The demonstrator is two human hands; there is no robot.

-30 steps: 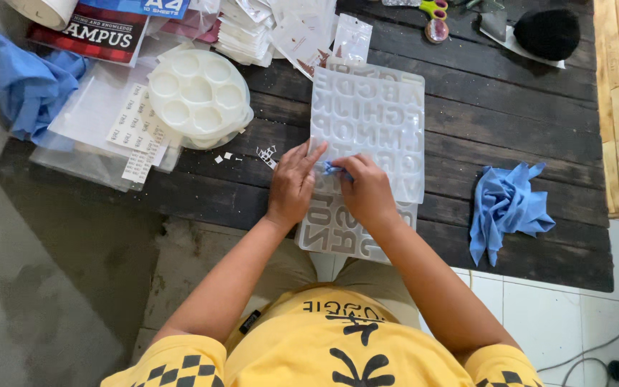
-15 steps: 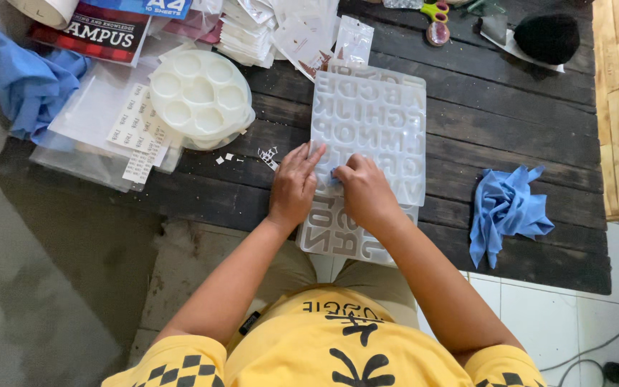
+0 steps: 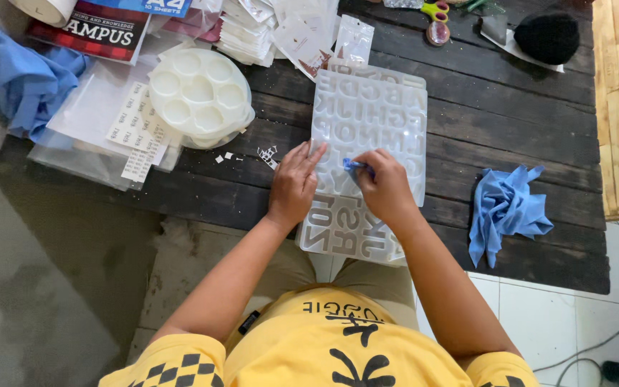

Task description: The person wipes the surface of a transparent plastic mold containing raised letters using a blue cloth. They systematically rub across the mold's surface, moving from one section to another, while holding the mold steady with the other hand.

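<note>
Two hands work on a clear letter mould (image 3: 374, 122) lying flat on the dark wooden table (image 3: 510, 93). Since a second ago they have barely shifted. The left hand (image 3: 293, 183) presses flat, holding nothing; the right hand (image 3: 385, 188) pinches a small blue scrap (image 3: 353, 164) against the mould's near half.

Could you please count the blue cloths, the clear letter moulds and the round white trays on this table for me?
Blue cloths: 2, a blue cloth at the left edge and a crumpled blue cloth on the right
Clear letter moulds: 2, an upper mould under both hands and a lower mould
Round white trays: 1, a round tray
Total: 5
</note>
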